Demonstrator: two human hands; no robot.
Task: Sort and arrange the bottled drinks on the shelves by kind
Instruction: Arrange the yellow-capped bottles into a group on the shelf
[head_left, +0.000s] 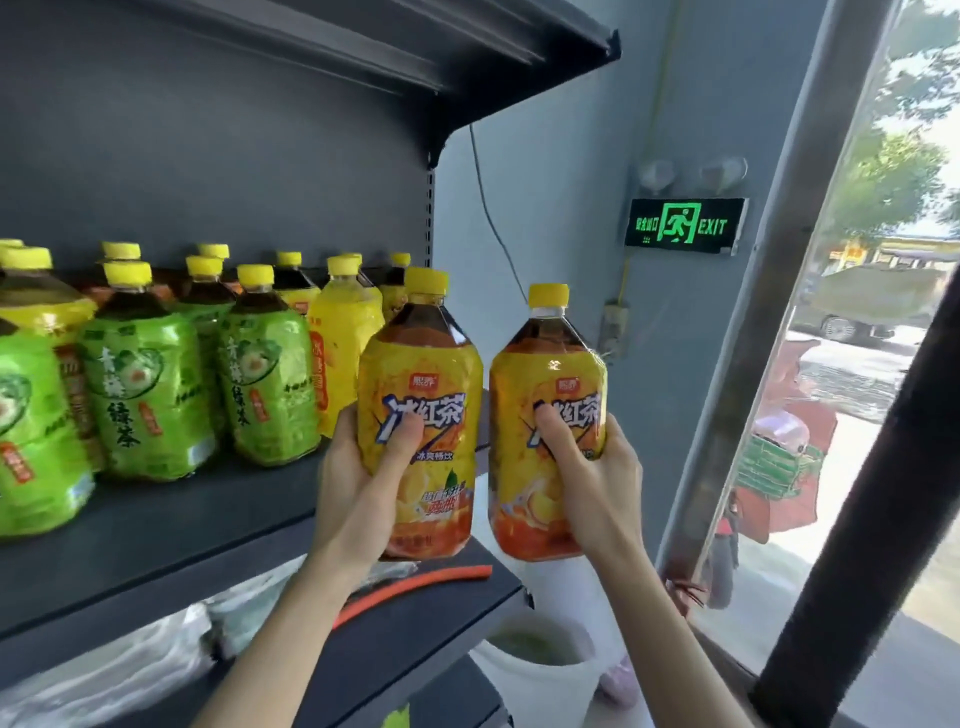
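I hold two orange-yellow iced black tea bottles upright, side by side, in front of the right end of the dark shelf (171, 535). My left hand (363, 483) grips the left bottle (423, 395) around its lower half. My right hand (592, 478) grips the right bottle (545, 384), which hangs past the shelf's right edge. On the shelf stand several green tea bottles (145, 384) in front, with more orange-yellow bottles (343, 338) behind and beside them. All have yellow caps.
An upper shelf (467, 47) overhangs the bottles. Below the front edge lies an orange strip (415, 584), and plastic wrapping (130, 670) fills the lower shelf. A white bucket (540, 670) stands on the floor. A lit exit sign (685, 224) hangs on the grey wall beside a window.
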